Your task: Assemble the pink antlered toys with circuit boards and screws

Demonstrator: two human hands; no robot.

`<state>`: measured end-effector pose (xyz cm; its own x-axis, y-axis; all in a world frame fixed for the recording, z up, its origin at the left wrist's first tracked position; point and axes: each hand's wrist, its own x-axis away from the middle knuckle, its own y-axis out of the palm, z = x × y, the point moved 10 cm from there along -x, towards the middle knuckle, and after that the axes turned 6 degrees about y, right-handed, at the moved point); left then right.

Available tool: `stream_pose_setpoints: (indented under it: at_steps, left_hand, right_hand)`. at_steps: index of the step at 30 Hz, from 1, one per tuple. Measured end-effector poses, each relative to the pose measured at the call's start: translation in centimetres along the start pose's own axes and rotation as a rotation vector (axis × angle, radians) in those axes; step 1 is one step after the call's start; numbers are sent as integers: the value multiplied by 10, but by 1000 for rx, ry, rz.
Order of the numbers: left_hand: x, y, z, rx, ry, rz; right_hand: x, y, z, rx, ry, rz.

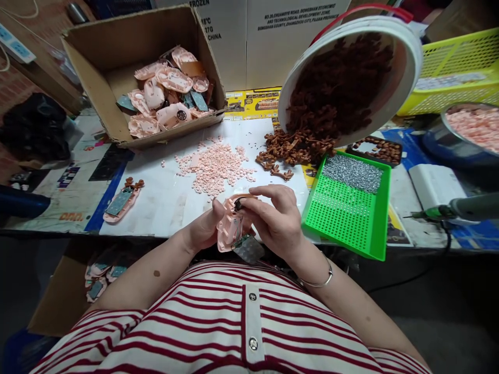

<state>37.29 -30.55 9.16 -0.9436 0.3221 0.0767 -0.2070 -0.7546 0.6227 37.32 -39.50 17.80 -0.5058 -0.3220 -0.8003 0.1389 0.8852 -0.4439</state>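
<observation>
My left hand (208, 225) grips a pink plastic toy shell (226, 235) by its left side, above the table's front edge. The shell's open inside faces up, with thin wires in it. From its lower end a grey-green circuit board (250, 249) hangs out. My right hand (278, 218) is closed at the upper part of the shell, thumb and fingers pressed on a small black part (238, 204) whose kind I cannot make out. Beyond the hands lies a pile of small pink plastic pieces (218, 169).
A cardboard box (97, 104) holds pink shells. A tipped white bucket (286, 98) spills brown plastic pieces (300, 147). A green basket (343, 221) contains small screws. An electric screwdriver (460, 209) lies at right. One assembled pink toy half (122, 202) rests at left.
</observation>
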Motion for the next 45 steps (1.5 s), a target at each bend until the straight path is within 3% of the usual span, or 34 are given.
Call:
stream_pose_setpoints:
  at_steps: [3,6,9,17,23,29,33,37,42,45]
  left_hand:
    - [0,-5,-2,-10,-2,-12]
    - [-1,-6,-5,-9,-34,-26]
    - [-1,-14,-6,-63,-60,47]
    - [5,-31,7,-180,-20,334]
    - [7,-36,18,-124,73,439]
    - [13,-67,45,-139,269,626]
    - [12,-87,32,-126,222,637]
    - [5,-76,-2,-101,28,476]
    - [5,-54,-26,-107,-94,304]
    - [6,-51,-32,-12,-124,290]
  right_hand:
    - [0,2,9,-66,105,-32]
    - [1,9,30,-261,325,-84]
    - [6,25,46,-415,505,-204]
    - [7,33,47,-416,528,-197]
    - [30,60,50,-819,595,-430]
    - [87,75,59,-854,808,-728]
    - [74,50,52,-966,795,-647]
    - [46,31,37,-999,658,-651]
    - [15,18,58,-613,616,-326]
    - [17,26,75,-611,761,-203]
